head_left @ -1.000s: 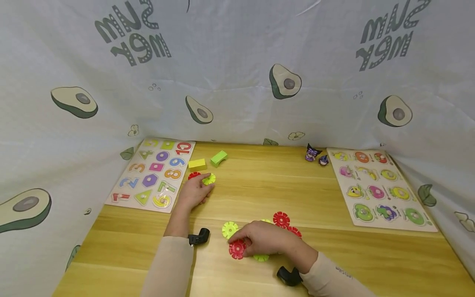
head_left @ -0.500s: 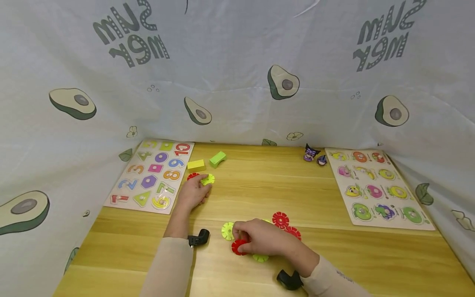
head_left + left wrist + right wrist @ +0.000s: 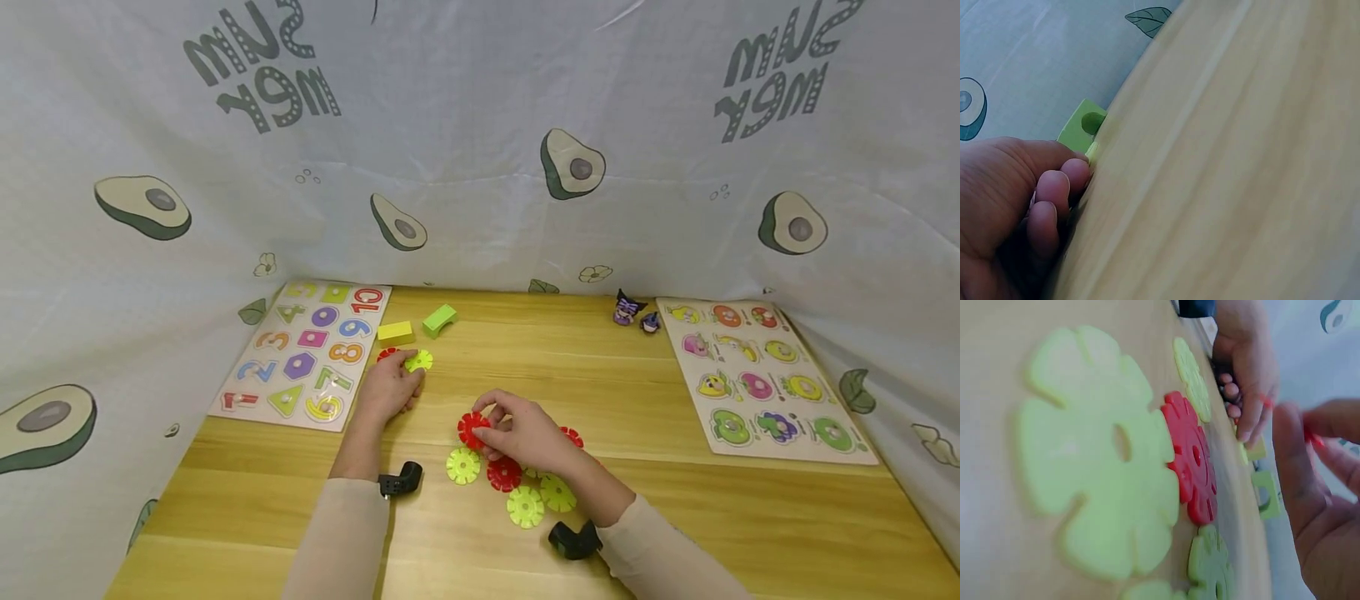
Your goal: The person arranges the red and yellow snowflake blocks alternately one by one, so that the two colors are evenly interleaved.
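My right hand (image 3: 486, 427) is raised a little above the wooden table (image 3: 675, 508) and pinches a red notched disc (image 3: 471, 429) between thumb and fingers. In the right wrist view only a red edge of that red notched disc (image 3: 1311, 436) shows between my fingertips (image 3: 1297, 456). Below it lie loose discs: a yellow-green one (image 3: 462, 465), a red one (image 3: 504, 473) and two more green ones (image 3: 525, 506). My left hand (image 3: 408, 379) rests on the table farther back, its curled fingers holding a yellow-green disc (image 3: 418, 360) beside a red disc (image 3: 387, 353).
A number puzzle board (image 3: 307, 354) lies at the back left, with a yellow block (image 3: 395, 332) and a green block (image 3: 439, 319) beside it. A fruit puzzle board (image 3: 765, 379) lies at the right, with two small purple figures (image 3: 630, 310) near it. Avocado-print cloth walls the table in.
My right hand picked a red disc out of the pile and lifted it back and up, uncovering the discs beneath. The left hand stayed in place.
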Tool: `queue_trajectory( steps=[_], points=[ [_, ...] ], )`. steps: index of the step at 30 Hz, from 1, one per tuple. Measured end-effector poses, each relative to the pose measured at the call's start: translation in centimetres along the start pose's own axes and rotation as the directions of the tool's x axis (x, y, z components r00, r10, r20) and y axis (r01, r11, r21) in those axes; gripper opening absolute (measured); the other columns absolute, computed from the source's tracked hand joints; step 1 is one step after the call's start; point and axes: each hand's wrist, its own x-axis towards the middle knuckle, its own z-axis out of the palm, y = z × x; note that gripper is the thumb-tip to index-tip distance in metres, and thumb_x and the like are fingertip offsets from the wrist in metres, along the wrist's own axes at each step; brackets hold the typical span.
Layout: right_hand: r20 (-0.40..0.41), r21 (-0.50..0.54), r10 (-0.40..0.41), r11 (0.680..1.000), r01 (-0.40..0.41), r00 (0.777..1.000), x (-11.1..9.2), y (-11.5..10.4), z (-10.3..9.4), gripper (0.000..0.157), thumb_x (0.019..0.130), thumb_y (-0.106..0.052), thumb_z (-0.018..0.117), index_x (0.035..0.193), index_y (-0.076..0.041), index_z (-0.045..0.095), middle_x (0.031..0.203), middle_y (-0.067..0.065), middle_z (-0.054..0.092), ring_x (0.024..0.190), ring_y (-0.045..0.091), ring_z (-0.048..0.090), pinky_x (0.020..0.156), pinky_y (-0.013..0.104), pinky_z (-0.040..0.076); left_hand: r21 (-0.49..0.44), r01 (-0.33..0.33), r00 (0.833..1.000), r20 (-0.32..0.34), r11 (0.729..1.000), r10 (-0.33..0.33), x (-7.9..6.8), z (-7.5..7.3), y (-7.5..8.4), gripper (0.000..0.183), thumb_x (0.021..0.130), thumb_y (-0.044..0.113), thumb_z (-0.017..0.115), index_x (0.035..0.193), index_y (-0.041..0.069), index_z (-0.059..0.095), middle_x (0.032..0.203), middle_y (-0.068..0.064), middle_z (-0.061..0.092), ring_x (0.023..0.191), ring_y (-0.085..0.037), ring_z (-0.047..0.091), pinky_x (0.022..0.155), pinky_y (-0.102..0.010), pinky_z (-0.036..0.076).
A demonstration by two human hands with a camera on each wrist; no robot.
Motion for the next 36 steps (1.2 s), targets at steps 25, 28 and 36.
queue_trajectory(
  steps=[25,28,36],
  points=[
    [-0.202,-0.101,0.184,0.973,-0.207,0.962,11.2,-0.1,0.1,0.031,0.086,-0.021,0.067,0.111,-0.012,0.052,0.064,0.008,0.063,0.052,0.018,0.060,0.050,0.028,0.053,-0.019,0.044,0.999,0.009,0.999,-0.044,0.0,0.2,0.1,0.043,0.088,0.026,0.062,0.129,0.020,0.052,0.062,-0.003,0.061,0.044,-0.019,0.056,0.040,-0.030,0.047],
    [-0.202,-0.117,0.194,0.968,-0.220,0.960,11.3,0.4,-0.1,0.035,0.084,-0.027,0.069,0.111,-0.013,0.052,0.062,0.008,0.063,0.049,0.017,0.060,0.049,0.028,0.053,-0.015,0.034,0.999,0.017,0.999,-0.033,-0.1,0.3,0.1,0.043,0.089,0.026,0.062,0.130,0.019,0.052,0.062,-0.003,0.061,0.044,-0.018,0.056,0.040,-0.030,0.047],
    [-0.167,-0.147,0.149,0.974,-0.174,0.975,11.3,0.8,-0.2,0.033,0.083,-0.015,0.068,0.113,-0.012,0.052,0.063,0.008,0.062,0.051,0.017,0.059,0.049,0.028,0.052,-0.018,0.009,1.000,0.005,1.000,-0.009,-0.1,0.0,0.1,0.043,0.089,0.026,0.062,0.130,0.018,0.053,0.061,-0.003,0.061,0.044,-0.018,0.056,0.039,-0.030,0.047]
  ],
)
